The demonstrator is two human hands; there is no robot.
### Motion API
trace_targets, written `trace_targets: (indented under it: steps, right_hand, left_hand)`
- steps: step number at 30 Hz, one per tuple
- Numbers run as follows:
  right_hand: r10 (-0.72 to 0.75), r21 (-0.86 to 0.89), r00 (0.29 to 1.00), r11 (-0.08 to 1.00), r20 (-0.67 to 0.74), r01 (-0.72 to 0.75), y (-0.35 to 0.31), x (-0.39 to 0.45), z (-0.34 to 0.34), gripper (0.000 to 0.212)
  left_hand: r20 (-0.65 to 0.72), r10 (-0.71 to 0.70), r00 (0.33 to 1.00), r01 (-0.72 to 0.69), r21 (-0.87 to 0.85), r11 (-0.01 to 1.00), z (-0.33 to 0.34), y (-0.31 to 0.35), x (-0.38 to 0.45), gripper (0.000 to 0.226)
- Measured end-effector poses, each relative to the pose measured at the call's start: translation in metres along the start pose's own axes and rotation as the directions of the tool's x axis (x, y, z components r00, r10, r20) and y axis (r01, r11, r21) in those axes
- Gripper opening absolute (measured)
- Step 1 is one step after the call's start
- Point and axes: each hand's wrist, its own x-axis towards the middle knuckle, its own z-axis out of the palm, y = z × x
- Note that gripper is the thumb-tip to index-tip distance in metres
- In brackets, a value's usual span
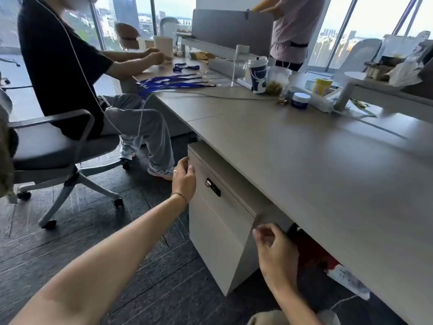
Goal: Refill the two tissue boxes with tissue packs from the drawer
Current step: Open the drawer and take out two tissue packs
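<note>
A beige drawer cabinet (218, 221) stands under the desk, its drawers closed, with a black lock plate (212, 187) on the top drawer front. My left hand (184, 178) hovers at the cabinet's upper left corner, fingers curled and apart, holding nothing. My right hand (274, 247) is beside the cabinet's right edge, below the desk edge, fingers loosely curled and empty. No tissue boxes or tissue packs are visible.
The grey desk (316, 165) runs overhead on the right, carrying a coffee cup (257, 75), a jar (300, 100), blue lanyards (173, 82) and a cable. A seated person on an office chair (58, 146) is at the left. Another person stands behind the divider. Red items lie under the desk.
</note>
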Motion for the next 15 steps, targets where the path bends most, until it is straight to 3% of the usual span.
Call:
trace_targets:
  steps: [3,7,15]
  right_hand:
    - [0.043,0.056,0.999,0.998,-0.008,-0.043,0.014,0.015,0.013,0.016]
    - [0.040,0.115,0.997,0.993,-0.060,-0.033,0.021,0.026,0.023,0.017]
    - [-0.038,-0.026,0.993,0.999,-0.111,0.035,0.028,0.033,0.028,0.010]
  left_hand:
    - [-0.085,-0.060,0.995,0.053,-0.076,0.996,0.007,0.000,0.031,0.048]
    - [-0.100,-0.141,0.985,0.124,-0.160,0.979,0.018,-0.007,0.065,0.044]
    - [-0.011,-0.181,0.983,0.177,-0.156,0.972,0.026,-0.030,0.096,0.024]
